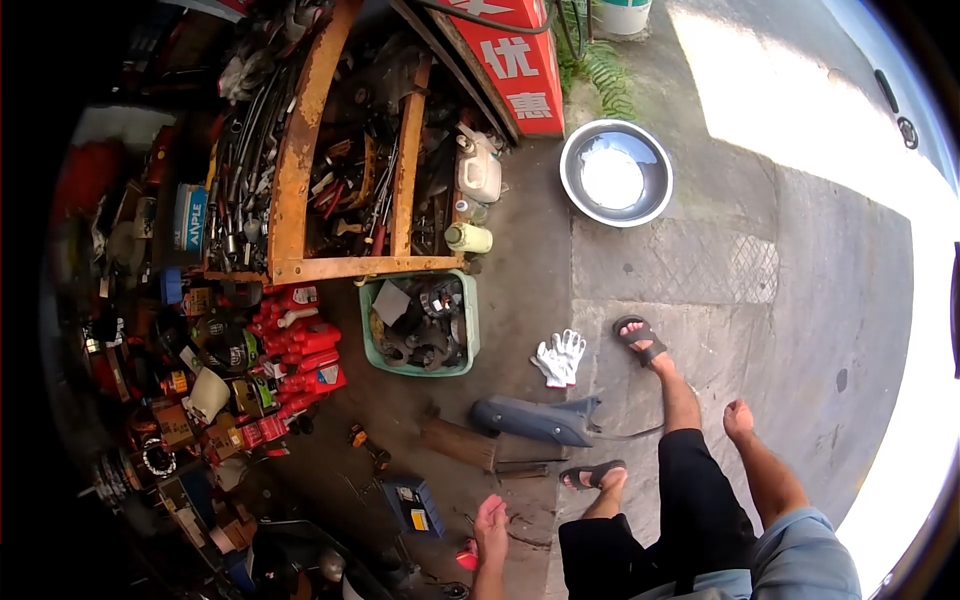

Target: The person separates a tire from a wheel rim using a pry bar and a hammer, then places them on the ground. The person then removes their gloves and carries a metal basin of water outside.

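Observation:
Low in the view, my left hand hangs with its fingers loosely stretched, holding nothing. It is nearest a blue case with a yellow label and a small red item on the floor. My right hand is beside my right leg, its fingers curled in and nothing visible in them. Between my hands and the shelves lie a dark grey plastic cover, a brown flat piece and a pair of white gloves. Neither hand touches any of these.
A shiny metal basin stands on the concrete ahead. A green tub of parts sits below a rusty orange tool rack. Red bottles crowd the left, near a drill. A red sign stands beyond.

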A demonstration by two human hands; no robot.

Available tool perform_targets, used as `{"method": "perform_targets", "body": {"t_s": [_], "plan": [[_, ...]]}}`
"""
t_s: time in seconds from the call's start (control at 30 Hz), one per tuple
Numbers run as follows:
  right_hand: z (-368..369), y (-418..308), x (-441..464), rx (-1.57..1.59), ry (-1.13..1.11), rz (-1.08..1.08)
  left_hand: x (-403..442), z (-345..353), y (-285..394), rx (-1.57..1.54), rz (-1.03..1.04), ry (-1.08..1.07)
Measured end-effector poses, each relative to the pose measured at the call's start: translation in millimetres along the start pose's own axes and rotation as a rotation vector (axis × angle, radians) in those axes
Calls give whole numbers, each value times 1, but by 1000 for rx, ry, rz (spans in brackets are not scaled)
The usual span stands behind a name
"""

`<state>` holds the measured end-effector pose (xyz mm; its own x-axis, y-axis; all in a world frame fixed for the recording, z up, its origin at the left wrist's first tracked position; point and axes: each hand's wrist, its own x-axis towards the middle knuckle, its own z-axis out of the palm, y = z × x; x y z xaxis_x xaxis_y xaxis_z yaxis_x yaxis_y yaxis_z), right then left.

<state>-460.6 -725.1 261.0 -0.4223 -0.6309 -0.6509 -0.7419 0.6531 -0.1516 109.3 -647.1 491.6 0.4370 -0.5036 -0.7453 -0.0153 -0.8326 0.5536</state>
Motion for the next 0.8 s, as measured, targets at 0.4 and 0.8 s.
{"method": "perform_targets", "body": {"t_s": [0.4,0.8], "plan": [[-26,95,-49,119,-503,218,48,119,119,470,-92,-142],[-32,60,-33,438,-541,503,181,216,321,795,245,-91]]}}
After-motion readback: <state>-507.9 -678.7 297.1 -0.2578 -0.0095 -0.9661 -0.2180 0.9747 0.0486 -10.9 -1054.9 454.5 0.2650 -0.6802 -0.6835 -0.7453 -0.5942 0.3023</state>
